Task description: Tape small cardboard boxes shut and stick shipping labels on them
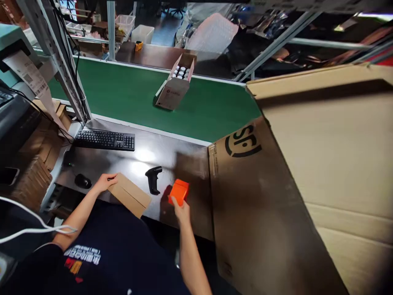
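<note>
My left hand [106,182] rests on the far end of a flat folded cardboard piece [129,194] at the front of the dark worktop [159,153], fingers curled over its edge. My right hand [181,209] grips a small orange box [179,191] from below, just above the worktop. A black handheld barcode scanner [153,178] lies between the two hands.
A black keyboard [106,139] and a mouse [82,180] sit to the left. A big open cardboard carton [307,172] fills the right side. Behind runs a green conveyor belt [129,96] carrying an open box of small containers [176,82]. Stacked flat cardboard [33,180] sits at left.
</note>
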`<state>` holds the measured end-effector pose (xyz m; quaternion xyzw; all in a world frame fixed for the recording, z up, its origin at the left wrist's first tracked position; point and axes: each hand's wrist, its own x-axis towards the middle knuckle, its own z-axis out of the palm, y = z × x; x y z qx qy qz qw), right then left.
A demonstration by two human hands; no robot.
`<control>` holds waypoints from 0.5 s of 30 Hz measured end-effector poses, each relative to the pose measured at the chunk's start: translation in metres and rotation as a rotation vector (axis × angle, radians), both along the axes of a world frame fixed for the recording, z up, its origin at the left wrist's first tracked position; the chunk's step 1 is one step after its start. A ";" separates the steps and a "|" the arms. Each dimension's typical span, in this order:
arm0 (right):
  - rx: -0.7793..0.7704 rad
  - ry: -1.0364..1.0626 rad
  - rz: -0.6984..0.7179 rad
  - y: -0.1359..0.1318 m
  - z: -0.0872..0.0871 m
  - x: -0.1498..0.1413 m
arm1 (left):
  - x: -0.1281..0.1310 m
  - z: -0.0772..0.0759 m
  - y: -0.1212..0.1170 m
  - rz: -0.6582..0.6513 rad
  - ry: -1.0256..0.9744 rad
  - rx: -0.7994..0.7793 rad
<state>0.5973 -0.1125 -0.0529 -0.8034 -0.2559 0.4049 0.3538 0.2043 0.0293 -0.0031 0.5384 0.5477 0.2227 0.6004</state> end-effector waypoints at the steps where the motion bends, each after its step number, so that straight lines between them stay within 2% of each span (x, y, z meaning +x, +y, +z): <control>1: 0.079 0.059 0.017 -0.006 0.010 -0.001 | 0.004 -0.001 0.006 -0.025 -0.012 -0.008; 4: 0.253 0.238 0.127 -0.013 0.041 -0.023 | 0.013 -0.002 0.019 -0.085 -0.044 -0.021; 7: 0.285 0.454 0.332 0.002 0.066 -0.071 | 0.017 -0.002 0.023 -0.113 -0.057 -0.006; 9: 0.287 0.522 0.492 0.019 0.076 -0.104 | 0.019 -0.001 0.022 -0.113 -0.050 0.026; 12: 0.306 0.468 0.616 0.037 0.079 -0.134 | 0.024 -0.002 0.015 -0.060 -0.004 0.087; 15: 0.323 0.431 0.636 0.036 0.068 -0.135 | 0.029 -0.004 0.004 0.078 0.096 0.144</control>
